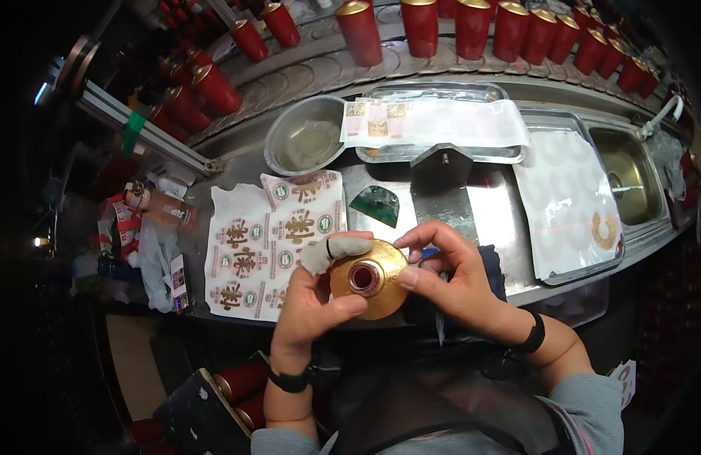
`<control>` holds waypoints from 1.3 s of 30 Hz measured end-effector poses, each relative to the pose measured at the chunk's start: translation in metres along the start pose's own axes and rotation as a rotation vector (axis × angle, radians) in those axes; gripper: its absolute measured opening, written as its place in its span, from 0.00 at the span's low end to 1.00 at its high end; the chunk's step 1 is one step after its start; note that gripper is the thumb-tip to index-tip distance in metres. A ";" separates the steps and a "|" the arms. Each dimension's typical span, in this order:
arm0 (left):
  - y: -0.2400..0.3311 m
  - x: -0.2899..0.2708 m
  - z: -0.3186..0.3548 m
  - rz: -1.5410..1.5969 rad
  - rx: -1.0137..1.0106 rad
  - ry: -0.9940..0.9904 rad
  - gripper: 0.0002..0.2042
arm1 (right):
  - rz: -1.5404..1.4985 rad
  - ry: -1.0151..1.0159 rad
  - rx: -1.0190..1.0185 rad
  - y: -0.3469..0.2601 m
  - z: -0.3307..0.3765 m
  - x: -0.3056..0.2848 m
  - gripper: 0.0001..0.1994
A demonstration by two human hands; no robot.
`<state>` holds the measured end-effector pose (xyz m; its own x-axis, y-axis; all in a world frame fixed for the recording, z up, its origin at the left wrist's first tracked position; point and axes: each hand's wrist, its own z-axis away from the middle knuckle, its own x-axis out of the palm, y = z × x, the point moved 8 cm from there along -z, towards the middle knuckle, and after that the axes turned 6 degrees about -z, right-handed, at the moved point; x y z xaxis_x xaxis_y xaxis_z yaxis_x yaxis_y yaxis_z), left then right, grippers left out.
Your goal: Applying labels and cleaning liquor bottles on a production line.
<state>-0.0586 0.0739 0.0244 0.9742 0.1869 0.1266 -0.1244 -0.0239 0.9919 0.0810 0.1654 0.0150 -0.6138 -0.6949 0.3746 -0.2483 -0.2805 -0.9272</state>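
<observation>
Seen from above, the person holds a gold-topped bottle (pixel 369 279) end-on over the near edge of the steel bench (pixel 494 220), its red neck opening facing the camera. The left hand (pixel 312 299) is closed around its left side, thumb under the rim and a taped forefinger across the top; the right hand (pixel 449 273) pinches the right edge with curled fingertips, probably pressing something small onto the gold shoulder, though the view is too small to be sure. Sheets of printed labels (pixel 271 243) lie just left, a metal bowl (pixel 305 140) and a tray (pixel 441 121) behind, and rows of red bottles (pixel 472 30) wait on the conveyor, so much work seems left
</observation>
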 end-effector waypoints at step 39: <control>-0.011 -0.001 0.006 -0.074 0.116 0.094 0.30 | 0.371 -0.081 -0.240 -0.015 -0.003 0.012 0.20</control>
<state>-0.0575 0.0682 0.0133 0.9573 0.2831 0.0579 -0.0247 -0.1193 0.9926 0.0750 0.1632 0.0329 -0.6360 -0.7717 0.0068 -0.1952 0.1523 -0.9689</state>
